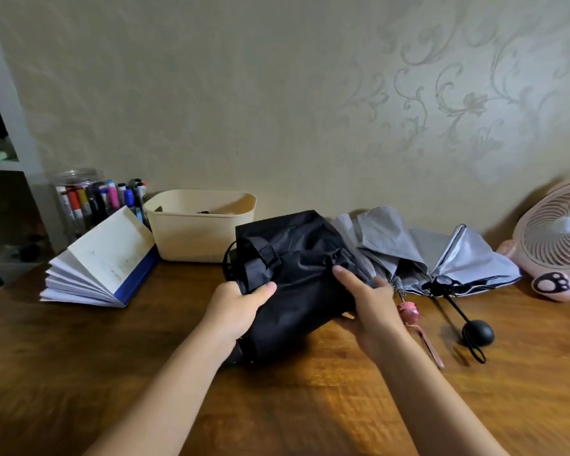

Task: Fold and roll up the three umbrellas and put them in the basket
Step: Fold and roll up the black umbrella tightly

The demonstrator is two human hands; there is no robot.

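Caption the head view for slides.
Left hand and right hand hold a black umbrella near the cream basket; grey umbrella lies loose.

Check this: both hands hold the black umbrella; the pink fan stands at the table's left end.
Wrong end: the head view shows the pink fan at the table's right end; left hand and right hand do hold the black umbrella.
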